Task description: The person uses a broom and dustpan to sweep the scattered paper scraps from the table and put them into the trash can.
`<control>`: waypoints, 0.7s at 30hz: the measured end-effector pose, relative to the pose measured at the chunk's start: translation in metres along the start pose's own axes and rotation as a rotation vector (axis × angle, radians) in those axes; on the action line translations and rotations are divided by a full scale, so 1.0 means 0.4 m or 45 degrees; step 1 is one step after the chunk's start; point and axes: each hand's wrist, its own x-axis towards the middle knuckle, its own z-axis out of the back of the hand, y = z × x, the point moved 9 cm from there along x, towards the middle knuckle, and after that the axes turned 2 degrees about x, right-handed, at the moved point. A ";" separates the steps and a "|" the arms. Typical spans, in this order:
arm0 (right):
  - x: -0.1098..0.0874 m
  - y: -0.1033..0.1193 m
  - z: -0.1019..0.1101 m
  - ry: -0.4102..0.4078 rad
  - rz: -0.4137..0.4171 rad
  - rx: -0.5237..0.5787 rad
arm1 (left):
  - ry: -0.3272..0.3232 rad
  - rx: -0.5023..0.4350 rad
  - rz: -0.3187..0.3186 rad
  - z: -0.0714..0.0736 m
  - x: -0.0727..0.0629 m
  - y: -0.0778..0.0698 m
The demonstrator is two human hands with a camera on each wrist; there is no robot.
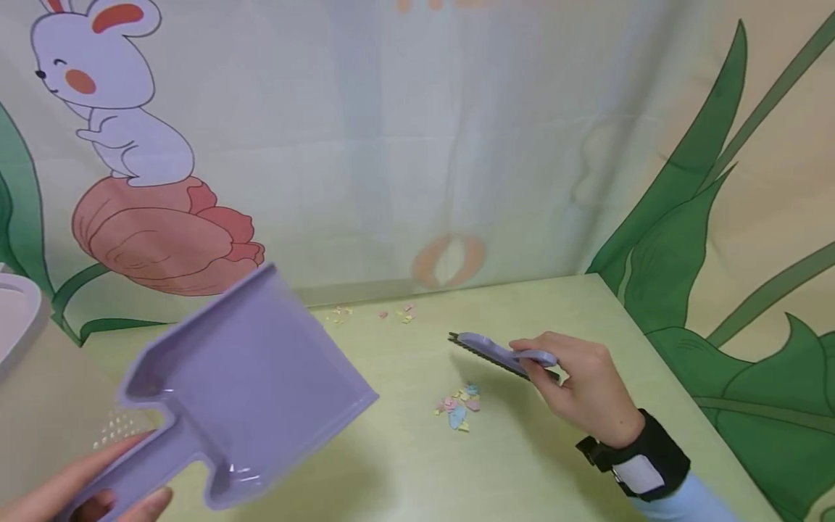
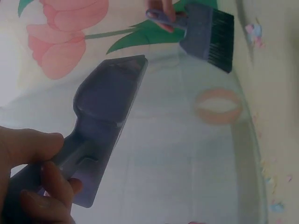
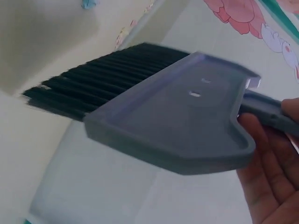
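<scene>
A purple dustpan (image 1: 261,377) is held up over the left part of the table, its handle gripped by my left hand (image 1: 117,478). In the left wrist view the thumb and fingers wrap the dustpan's handle (image 2: 70,156). My right hand (image 1: 587,384) pinches the handle of a small purple hand brush (image 1: 496,351) with dark bristles. The brush is above the table, bristles facing down; the right wrist view shows its bristles (image 3: 112,77) touching nothing. Just left of and below the brush lies a small pile of pastel paper scraps (image 1: 459,406).
More scraps (image 1: 406,313) lie along the table's back edge. A pale bin (image 1: 39,391) with a rim stands at the left. Behind the light green table (image 1: 535,304) hangs a curtain (image 1: 365,145) printed with a rabbit, flowers and leaves.
</scene>
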 end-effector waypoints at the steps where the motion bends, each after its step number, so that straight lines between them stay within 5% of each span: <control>1: 0.003 0.007 -0.003 -0.007 0.001 -0.043 | 0.019 0.007 0.021 -0.022 -0.008 -0.013; 2: 0.004 0.012 -0.008 -0.005 -0.004 -0.096 | -0.010 0.092 0.112 -0.037 -0.026 -0.039; 5: 0.005 0.030 -0.027 0.016 0.002 -0.252 | 0.058 0.083 -0.052 -0.109 -0.039 -0.084; 11: -0.005 0.056 -0.090 0.138 0.058 -0.427 | 0.331 0.135 -0.178 -0.263 -0.058 -0.035; 16: -0.019 0.078 -0.128 0.284 0.056 -0.395 | 0.399 0.092 -0.246 -0.325 -0.070 -0.007; 21: -0.025 0.116 -0.133 0.302 0.073 -0.330 | 0.451 0.050 -0.267 -0.369 -0.074 0.023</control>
